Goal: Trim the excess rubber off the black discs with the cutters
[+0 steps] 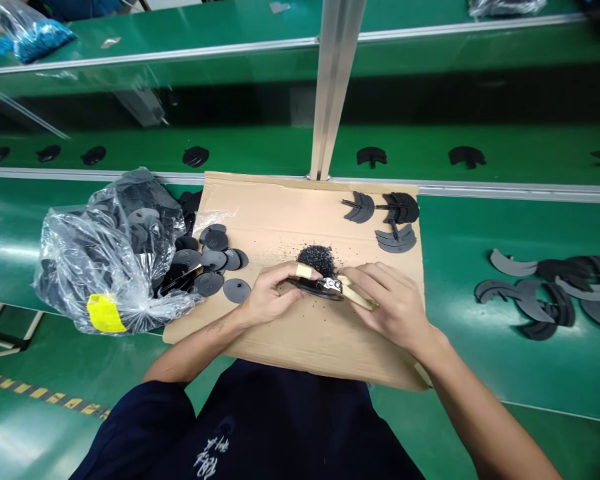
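My left hand (273, 292), with a pale band round one finger, is closed on the edge of a black plastic disc (316, 288). In my right hand (393, 303) is a pair of nippers with cream handles (360, 295). Their metal head touches or overlaps the right side of the disc; whether the jaws are apart is too small to tell. Just beyond the disc lies a heap of small black plastic bits (316, 259), some scattered over the cardboard sheet (280, 347). Loose black discs (214, 260) lie left of my left hand.
A clear plastic bag of black parts (105, 253) with a yellow label stands at left. Curved black pieces (397, 239) lie at the cardboard's far right corner, and more curved pieces (545, 300) on the green table. A metal post (333, 93) rises behind the cardboard.
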`<state>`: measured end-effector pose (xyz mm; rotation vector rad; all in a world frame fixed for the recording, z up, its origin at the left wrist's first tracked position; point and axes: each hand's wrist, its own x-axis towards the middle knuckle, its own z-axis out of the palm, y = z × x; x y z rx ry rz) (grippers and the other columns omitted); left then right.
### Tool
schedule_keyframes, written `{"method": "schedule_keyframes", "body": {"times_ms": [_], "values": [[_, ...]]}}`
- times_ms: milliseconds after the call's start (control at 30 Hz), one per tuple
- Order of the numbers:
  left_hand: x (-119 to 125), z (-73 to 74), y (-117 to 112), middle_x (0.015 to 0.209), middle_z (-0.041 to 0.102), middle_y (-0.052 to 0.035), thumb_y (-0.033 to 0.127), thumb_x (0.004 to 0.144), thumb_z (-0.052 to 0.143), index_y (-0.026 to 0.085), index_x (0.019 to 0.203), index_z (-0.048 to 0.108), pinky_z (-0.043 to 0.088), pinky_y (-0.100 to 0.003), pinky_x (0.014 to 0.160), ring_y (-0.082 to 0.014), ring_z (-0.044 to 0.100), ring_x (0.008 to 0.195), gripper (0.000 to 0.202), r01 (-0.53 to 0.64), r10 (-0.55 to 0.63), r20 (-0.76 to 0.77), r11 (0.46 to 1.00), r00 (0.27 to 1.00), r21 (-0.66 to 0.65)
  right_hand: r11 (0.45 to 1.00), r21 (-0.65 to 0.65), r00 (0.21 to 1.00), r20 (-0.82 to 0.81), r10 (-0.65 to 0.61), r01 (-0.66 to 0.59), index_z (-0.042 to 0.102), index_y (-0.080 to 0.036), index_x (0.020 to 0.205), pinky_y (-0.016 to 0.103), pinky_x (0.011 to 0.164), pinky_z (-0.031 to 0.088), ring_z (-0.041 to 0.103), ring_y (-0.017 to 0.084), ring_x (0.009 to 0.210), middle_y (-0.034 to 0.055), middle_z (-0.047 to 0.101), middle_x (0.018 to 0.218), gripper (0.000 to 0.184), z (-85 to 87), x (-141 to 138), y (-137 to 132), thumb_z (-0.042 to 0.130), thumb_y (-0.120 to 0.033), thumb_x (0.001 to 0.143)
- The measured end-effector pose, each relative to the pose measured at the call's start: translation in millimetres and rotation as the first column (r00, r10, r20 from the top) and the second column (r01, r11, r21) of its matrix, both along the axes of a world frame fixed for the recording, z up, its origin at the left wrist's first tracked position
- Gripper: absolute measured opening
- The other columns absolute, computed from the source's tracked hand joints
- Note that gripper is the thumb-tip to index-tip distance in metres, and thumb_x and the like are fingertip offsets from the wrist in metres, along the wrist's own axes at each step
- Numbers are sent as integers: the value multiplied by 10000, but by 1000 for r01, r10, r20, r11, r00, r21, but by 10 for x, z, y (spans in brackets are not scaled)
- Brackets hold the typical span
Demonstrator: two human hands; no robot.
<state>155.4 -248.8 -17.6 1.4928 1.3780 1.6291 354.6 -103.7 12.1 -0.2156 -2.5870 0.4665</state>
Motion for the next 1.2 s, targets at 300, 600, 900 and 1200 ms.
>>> {"method": "schedule_keyframes", "body": {"times_ms": [300, 600, 900, 1200], "values": [[125, -80, -21, 1018, 790, -87, 205, 914, 753, 161, 1030, 743, 632, -250, 861, -167, 765, 937, 124, -83, 72, 102, 990, 992, 111, 992, 112, 998, -20, -62, 64, 661, -149, 1128, 290, 627, 452, 588, 168, 705, 57, 679, 828, 187, 44, -6, -110, 521, -243, 1048], [148, -97, -60, 976, 788, -80, 186, 930, 726, 154, 1003, 725, 642, -253, 807, -163, 765, 894, 80, -95, 94, 10, 977, 995, 189, 990, 134, 999, -15, -34, 36, 665, -147, 1068, 265, 564, 397, 550, 136, 633, 25, 644, 752, 203, 71, 10, -129, 468, -195, 1061], [-100, 65, 43, 1059, 741, -92, 69, 963, 545, 181, 1119, 676, 596, -355, 827, -191, 693, 956, 233, 53, 28, -554, 990, 832, 130, 982, 161, 985, 126, -114, 93, 656, -182, 1125, 302, 638, 386, 560, 192, 730, 58, 677, 863, 188, -11, 30, 16, 497, -195, 1025], [-629, 144, 229, 1061, 735, -83, 65, 881, 544, 188, 1006, 603, 533, -371, 887, -199, 658, 972, 185, 32, -13, -661, 999, 751, 17, 949, 122, 914, 257, -313, 291, 618, -160, 1284, 433, 815, 481, 596, 318, 974, 159, 668, 1073, 435, -423, 467, 104, 420, -471, 1053]]}}
